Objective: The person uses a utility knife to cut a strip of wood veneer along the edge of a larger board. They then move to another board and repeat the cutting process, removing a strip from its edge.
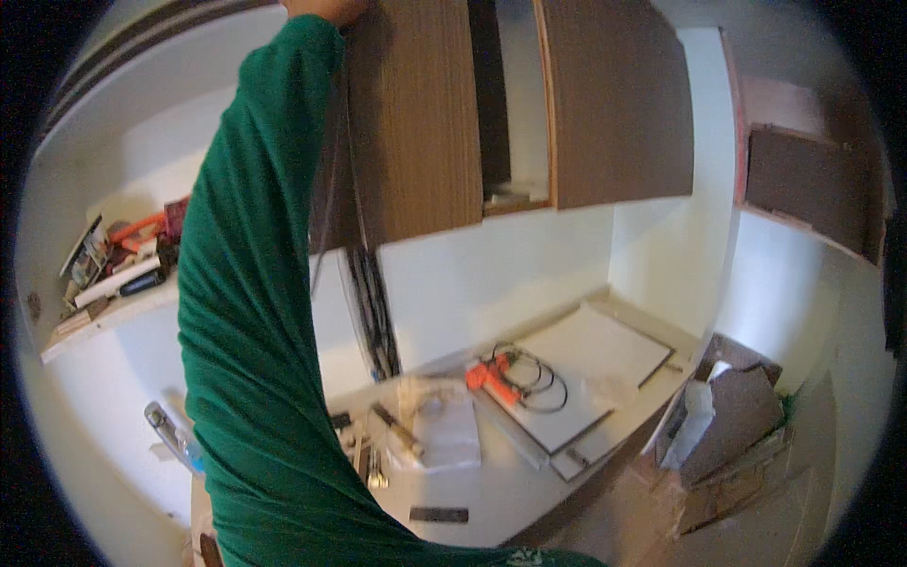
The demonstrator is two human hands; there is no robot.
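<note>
My left arm, in a green sleeve (pixel 250 283), reaches up across the left of the view. At the top edge my left hand (pixel 326 8) is raised beside a brown wood-grain cabinet door (pixel 416 123). Its fingers are cut off by the frame, so their grip is hidden. A second brown door (pixel 619 113) stands to the right, with a gap between the two showing part of the cabinet's inside. Dark cables (pixel 368 302) hang below the cabinet against the white wall. My right hand is out of view.
Below, the counter holds an orange corded power tool (pixel 501 383) on a white panel (pixel 605 345), a clear plastic sheet (pixel 449 430), a dark flat strip (pixel 439 514) and small tools. A shelf (pixel 109 326) at left carries mixed tools. Broken boards (pixel 737 425) are piled at right.
</note>
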